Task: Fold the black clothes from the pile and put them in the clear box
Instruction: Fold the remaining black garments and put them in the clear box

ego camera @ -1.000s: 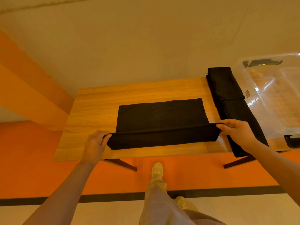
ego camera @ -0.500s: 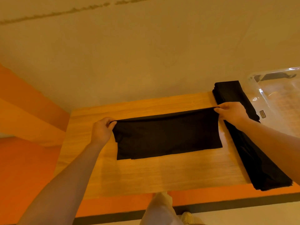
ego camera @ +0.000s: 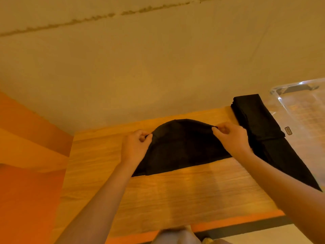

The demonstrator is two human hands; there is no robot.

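Note:
A black garment (ego camera: 182, 147) lies folded on the wooden table (ego camera: 175, 194), its far edge lifted into an arch. My left hand (ego camera: 135, 147) pinches that edge at the left end. My right hand (ego camera: 230, 138) pinches it at the right end. To the right lies the pile of black clothes (ego camera: 260, 131), long and narrow, reaching to the table's near right corner. The clear box (ego camera: 302, 110) stands at the far right, partly cut off by the frame edge; inside it I see only the table through its bottom.
A beige wall rises behind the table. Orange floor and an orange wall band show at the left. My legs and a shoe (ego camera: 175, 235) appear below the table's near edge. Bare wood stretches in front of the garment.
My hands carried the garment's near edge over to the far side, folding it in half. Since then both hands have come closer together, and the pinched edge now bulges upward.

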